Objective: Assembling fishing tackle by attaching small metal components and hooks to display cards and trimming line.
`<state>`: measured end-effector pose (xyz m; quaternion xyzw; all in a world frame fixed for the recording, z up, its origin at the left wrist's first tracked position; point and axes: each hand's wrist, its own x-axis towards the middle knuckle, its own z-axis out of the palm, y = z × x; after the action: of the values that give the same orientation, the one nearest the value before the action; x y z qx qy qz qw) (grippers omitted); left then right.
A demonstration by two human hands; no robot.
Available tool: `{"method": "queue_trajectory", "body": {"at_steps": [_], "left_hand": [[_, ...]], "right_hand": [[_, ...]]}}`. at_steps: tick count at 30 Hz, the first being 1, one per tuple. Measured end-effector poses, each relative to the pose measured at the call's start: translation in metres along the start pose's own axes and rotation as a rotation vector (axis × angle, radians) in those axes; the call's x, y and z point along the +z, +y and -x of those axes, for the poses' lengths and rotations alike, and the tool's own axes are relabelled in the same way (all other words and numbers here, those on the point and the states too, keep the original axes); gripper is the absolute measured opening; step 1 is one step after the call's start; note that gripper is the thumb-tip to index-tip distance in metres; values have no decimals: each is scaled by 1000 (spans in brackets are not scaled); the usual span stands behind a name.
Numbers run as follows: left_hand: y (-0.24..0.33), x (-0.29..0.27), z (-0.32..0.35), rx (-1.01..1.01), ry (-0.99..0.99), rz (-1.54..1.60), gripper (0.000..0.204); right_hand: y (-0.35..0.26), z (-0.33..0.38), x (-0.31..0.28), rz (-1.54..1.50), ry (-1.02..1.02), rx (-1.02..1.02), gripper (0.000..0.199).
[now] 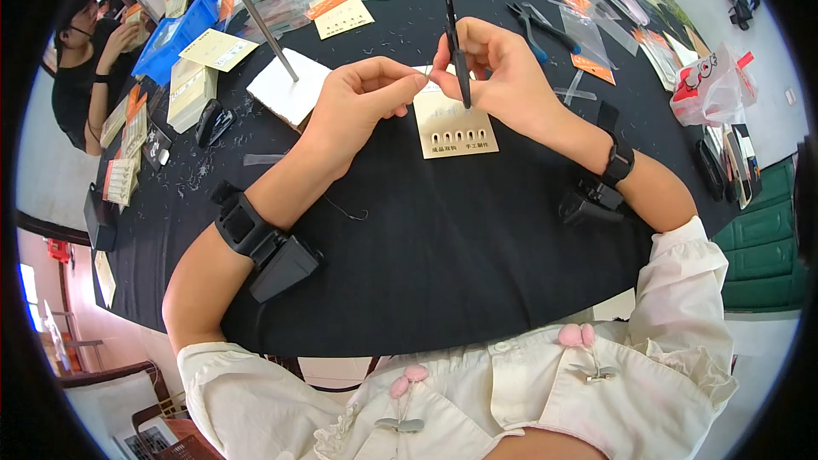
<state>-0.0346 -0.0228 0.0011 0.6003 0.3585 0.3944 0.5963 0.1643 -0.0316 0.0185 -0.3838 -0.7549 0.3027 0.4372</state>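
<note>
My left hand (366,102) is closed in a pinch, its thumb and forefinger almost meeting my right fingertips. Something very thin, apparently a line, shows faintly between them. A fine line (348,211) with a small curved end lies on the black cloth below my left wrist. My right hand (498,68) is closed around a slim black pen-shaped tool (457,55), which points upward; its thumb and forefinger also pinch together. Beneath both hands rests a cream card (457,129) with a row of small slots, its upper part partly covered by my fingers.
A metal rod (264,30) rises from a white block (285,89) at left. Blue-handled pliers (532,30) lie beyond my right hand. Card stacks (189,95), a blue tray (175,34) and a plastic bag (714,89) stand around. Another person (81,60) sits at far left.
</note>
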Motion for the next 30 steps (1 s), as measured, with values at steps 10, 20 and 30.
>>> {"method": "queue_trajectory", "body": {"at_steps": [10,20,30], "left_hand": [[3,0,1,-26,-2,22,15],[4,0,0,-29,94,328,15],[1,3,2,-9,230,424,15]], "right_hand": [[6,-1,-2,-37,21,5,23],[1,-1,-15,459,7,-101,35],[0,2,-19,798,-10,-199,35]]}}
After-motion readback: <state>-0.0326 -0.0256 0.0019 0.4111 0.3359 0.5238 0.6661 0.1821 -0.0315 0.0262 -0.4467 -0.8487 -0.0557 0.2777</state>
